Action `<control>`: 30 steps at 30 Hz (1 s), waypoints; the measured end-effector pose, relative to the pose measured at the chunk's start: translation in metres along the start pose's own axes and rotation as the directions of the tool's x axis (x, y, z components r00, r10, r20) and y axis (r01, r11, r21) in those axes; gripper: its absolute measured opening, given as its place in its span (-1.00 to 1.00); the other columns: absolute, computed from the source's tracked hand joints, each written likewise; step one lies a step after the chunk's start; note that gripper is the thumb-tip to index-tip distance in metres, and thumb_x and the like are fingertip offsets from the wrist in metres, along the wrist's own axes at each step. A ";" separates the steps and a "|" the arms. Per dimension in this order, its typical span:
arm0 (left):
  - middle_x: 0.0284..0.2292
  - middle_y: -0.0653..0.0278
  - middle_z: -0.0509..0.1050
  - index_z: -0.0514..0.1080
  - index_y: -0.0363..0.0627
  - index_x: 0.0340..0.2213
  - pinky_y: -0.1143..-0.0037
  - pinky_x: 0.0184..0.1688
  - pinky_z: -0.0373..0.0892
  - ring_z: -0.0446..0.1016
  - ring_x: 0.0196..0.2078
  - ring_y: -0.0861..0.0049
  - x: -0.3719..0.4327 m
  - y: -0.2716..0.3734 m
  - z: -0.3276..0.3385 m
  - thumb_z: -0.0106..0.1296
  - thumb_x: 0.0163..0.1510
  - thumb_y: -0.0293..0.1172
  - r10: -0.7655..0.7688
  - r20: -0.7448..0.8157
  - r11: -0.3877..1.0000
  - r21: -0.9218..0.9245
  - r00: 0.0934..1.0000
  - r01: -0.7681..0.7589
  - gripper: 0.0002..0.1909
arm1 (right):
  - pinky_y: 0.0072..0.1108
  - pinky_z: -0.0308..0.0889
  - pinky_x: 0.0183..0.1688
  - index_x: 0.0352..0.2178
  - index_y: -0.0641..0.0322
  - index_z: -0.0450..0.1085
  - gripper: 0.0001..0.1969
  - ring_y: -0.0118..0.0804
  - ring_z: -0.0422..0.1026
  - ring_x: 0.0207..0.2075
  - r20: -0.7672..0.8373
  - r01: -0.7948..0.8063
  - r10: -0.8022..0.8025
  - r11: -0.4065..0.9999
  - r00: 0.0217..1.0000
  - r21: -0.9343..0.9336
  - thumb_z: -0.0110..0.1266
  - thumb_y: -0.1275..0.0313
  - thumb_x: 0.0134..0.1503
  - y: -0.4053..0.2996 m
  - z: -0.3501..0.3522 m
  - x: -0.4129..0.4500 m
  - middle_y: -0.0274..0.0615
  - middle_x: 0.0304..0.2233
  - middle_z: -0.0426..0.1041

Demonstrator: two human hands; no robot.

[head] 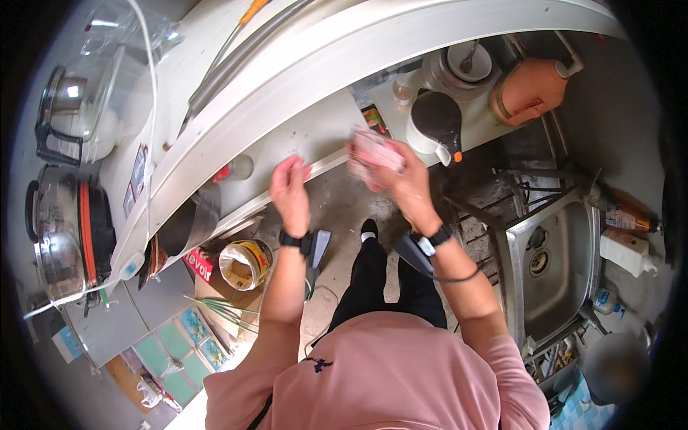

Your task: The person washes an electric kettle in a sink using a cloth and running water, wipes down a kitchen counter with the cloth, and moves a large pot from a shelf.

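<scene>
My right hand (406, 177) grips a pink and white cloth (373, 153), which is blurred and folded up. It is above the front edge of a white counter (301, 142), just left of a white jug (423, 131) with a black lid. My left hand (290, 183) is at the same edge, with loosely curled fingers and nothing visible in it. A glass jar (240, 167) with a red lid lies to its left. Behind the cloth is a small packet (376, 119) with a colourful print.
A white upper shelf (301, 70) spans the space above the counter. Stacked bowls (467, 62) and an orange jug (529, 91) stand at the back right. To my right is a steel sink (559, 285). A bucket (242, 263) stands low on my left, near glass-lidded pots (62, 231).
</scene>
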State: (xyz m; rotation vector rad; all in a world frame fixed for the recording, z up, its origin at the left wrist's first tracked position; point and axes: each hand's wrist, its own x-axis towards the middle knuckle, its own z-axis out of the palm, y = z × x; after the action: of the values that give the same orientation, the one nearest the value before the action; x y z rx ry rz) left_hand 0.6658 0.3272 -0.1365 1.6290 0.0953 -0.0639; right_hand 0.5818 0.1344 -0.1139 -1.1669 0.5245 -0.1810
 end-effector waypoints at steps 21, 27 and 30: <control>0.13 -0.18 0.02 0.06 0.12 0.17 0.26 0.23 -0.08 -0.05 0.21 0.04 0.153 -0.124 -0.108 -0.08 0.02 0.08 -0.067 0.525 0.325 0.815 0.848 -0.480 -0.28 | -0.65 0.31 -0.15 -0.16 0.36 0.32 -0.76 -0.48 0.40 -0.24 -0.004 -0.243 0.244 0.967 0.970 -0.069 -0.05 0.62 0.09 0.108 -0.080 -0.105 -0.24 -0.31 0.44; 0.20 -0.22 -0.18 -0.22 -0.04 0.22 0.28 0.27 -0.34 -0.28 0.29 0.02 0.116 -0.108 -0.034 -0.21 -0.02 0.21 -0.298 0.173 0.293 0.953 0.939 -0.082 -0.07 | -0.64 0.32 -0.17 -0.18 0.38 0.33 -0.79 -0.47 0.42 -0.30 -0.121 -0.313 0.310 0.950 0.943 -0.011 -0.04 0.60 0.12 0.128 -0.127 -0.135 -0.24 -0.35 0.46; 0.21 -0.23 -0.22 -0.24 -0.04 0.23 0.26 0.27 -0.37 -0.32 0.29 0.01 0.111 -0.105 0.009 -0.21 -0.03 0.19 -0.326 0.283 0.316 0.932 0.902 -0.178 -0.07 | -0.64 0.32 -0.17 -0.17 0.40 0.32 -0.78 -0.48 0.41 -0.30 -0.152 -0.299 0.295 0.954 0.943 -0.004 -0.04 0.57 0.12 0.120 -0.133 -0.133 -0.24 -0.34 0.46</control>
State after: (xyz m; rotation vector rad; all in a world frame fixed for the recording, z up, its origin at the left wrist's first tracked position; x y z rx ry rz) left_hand 0.7659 0.3267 -0.2524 2.8041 -0.2832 -0.6916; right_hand 0.3869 0.1251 -0.2222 -1.0906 0.8315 -0.0014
